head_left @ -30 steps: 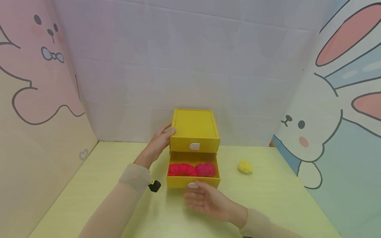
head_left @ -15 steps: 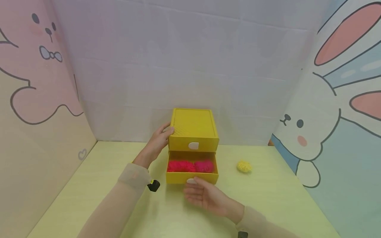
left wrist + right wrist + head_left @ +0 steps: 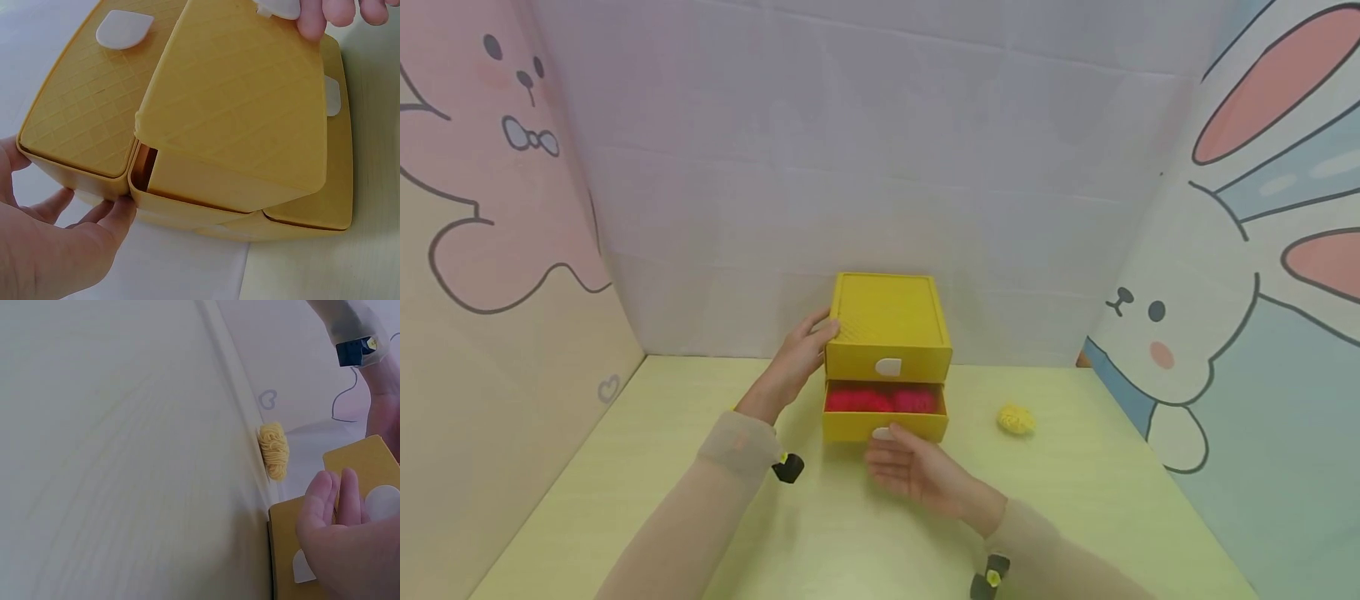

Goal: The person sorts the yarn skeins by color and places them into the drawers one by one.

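Observation:
A yellow box of stacked drawers (image 3: 891,312) stands near the back wall. Its pulled-out drawer (image 3: 883,427) has a white tab and holds a red and a magenta yarn bundle (image 3: 859,401). My right hand (image 3: 928,477) has its thumb at that tab, with the other fingers extended below the drawer front. My left hand (image 3: 793,362) rests against the box's left side, thumb at the top edge. In the left wrist view, the left fingertips (image 3: 122,209) touch the box wall, and a drawer front with its own tab shows on either side of the pulled-out one.
A yellow yarn bundle (image 3: 1017,419) lies on the pale table to the right of the box. Another yellow yarn bundle (image 3: 273,451) shows in the right wrist view, near the wall with a heart drawing. Cloth walls with cartoon figures enclose the table.
My right hand has moved away from me toward the box, and the drawer has slid partway in, so less of the yarn shows. My left hand has stayed in place.

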Demonstrator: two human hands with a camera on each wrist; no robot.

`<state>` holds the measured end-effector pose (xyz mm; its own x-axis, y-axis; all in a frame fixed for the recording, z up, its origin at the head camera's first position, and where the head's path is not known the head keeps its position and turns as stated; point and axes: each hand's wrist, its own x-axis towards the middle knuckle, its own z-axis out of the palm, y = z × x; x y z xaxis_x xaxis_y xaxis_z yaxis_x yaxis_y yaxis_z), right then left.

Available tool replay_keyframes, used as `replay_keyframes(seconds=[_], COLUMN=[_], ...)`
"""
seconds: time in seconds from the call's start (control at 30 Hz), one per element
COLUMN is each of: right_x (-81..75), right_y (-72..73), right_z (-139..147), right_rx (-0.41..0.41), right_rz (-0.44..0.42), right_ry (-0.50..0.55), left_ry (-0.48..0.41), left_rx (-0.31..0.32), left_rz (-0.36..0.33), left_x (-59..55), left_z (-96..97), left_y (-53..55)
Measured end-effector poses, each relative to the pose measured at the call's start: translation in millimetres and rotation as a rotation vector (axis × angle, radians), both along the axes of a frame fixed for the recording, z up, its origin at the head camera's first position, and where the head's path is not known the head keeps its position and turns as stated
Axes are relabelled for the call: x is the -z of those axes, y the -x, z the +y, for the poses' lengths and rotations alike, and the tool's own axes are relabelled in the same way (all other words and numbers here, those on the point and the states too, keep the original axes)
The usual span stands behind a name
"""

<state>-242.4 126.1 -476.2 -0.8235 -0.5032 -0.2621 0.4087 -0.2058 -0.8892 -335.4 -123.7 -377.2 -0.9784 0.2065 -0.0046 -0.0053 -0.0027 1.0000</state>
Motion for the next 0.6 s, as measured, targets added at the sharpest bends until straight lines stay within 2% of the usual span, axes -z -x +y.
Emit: replay_keyframes(seconds=[0.13,0.6], right_x=[0.2,2.5], right_y=[7.9,31.6], right_z=[-0.6,-4.1], right_rx=[0.006,0.027], right_rz=[0.023,0.068], right_ry=[-0.012,-0.035], left_ry=[0.000,0.012], left_rx=[-0.011,0.010], left_rz=[-0.001,0.001], left_x=[-0.2,1.0], left_z=[1.0,0.0], left_y=[0.7,1.1])
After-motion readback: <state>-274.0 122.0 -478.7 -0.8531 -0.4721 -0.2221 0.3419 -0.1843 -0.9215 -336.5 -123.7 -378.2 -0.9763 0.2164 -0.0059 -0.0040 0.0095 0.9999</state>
